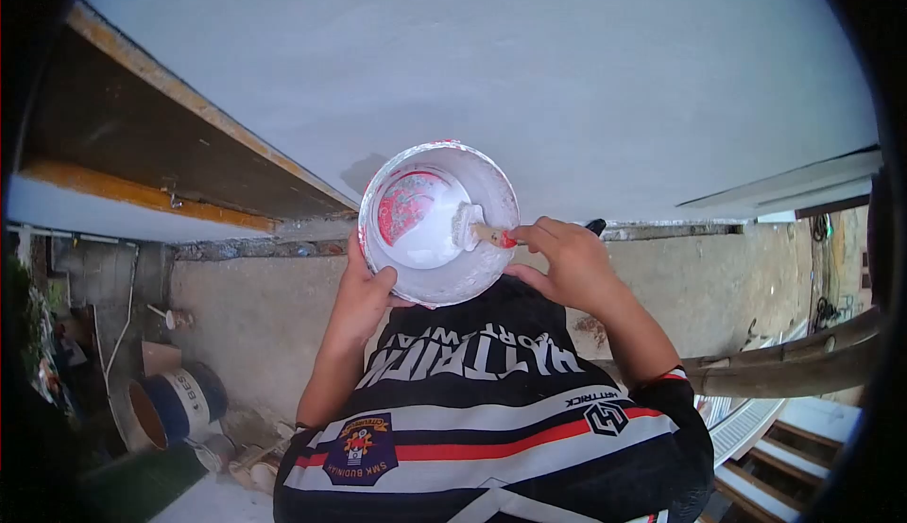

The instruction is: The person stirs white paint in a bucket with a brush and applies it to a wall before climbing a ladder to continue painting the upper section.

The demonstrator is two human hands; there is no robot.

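A round paint bucket (439,287) is held up in front of my body, its open top facing me. White paint (436,246) lies inside, with a red patch showing at one side. My left hand (362,287) grips the bucket's lower left rim, thumb on the near side. In my right hand (567,260) is a paintbrush (493,236), pinched by its red-tipped handle at the right rim. The bristles are coated with white paint and rest against the inner right wall of the bucket.
A pale wall (567,79) rises ahead, with a dark door (142,117) in an orange-brown frame at left. Below runs a concrete floor (255,315). A blue drum (189,402) lies at lower left. Bamboo poles (784,362) and slatted boards (784,457) are at right.
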